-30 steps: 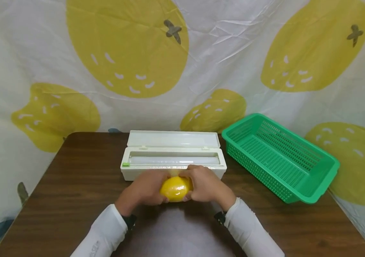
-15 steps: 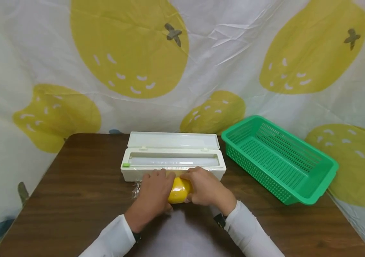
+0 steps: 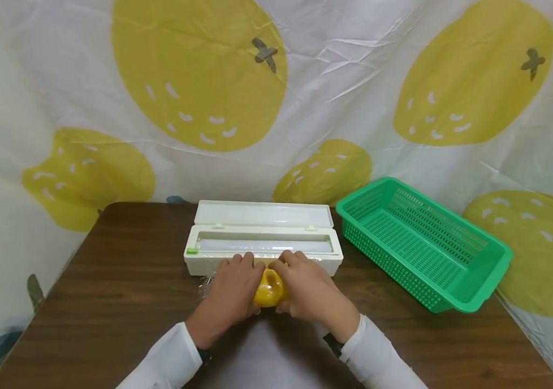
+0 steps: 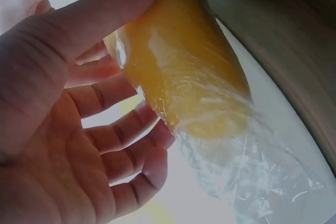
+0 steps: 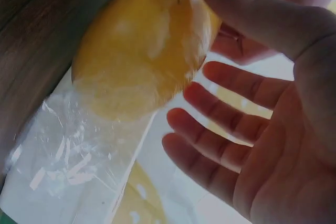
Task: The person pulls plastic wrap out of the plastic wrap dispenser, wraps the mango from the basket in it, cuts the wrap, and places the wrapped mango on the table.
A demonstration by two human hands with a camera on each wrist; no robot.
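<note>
Fruit-printed cloth (image 3: 325, 102) behind a wood-grained table (image 3: 96, 297) marks a curtained nook.

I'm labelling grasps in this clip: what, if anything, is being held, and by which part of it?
A yellow item covered in clear film: the left hand holds it by its left side, the right hand by its right side.

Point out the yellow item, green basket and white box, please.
Yellow item (image 4: 178, 61): left wrist view, on its broad side.
Green basket (image 3: 414, 246): head view, on its mesh floor.
White box (image 3: 263, 215): head view, on its open lid.
</note>
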